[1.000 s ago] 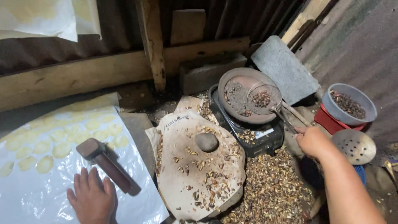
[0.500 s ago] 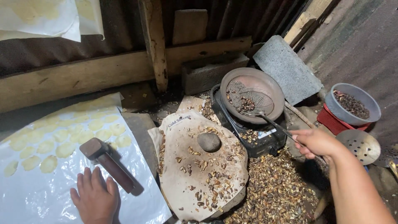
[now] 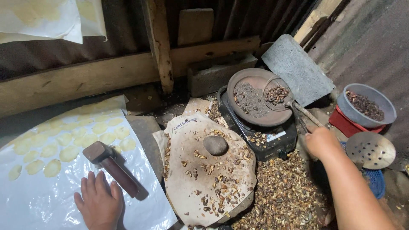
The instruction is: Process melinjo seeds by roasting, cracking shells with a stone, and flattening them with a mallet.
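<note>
Right hand (image 3: 321,142) gripping wire scoop (image 3: 277,94) of nuts, left hand (image 3: 99,203) flat, open on plastic sheet (image 3: 51,191)

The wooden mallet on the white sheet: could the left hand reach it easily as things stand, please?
Probably yes: the left hand lies flat on the white sheet right beside the wooden mallet, and nothing lies between them.
</note>
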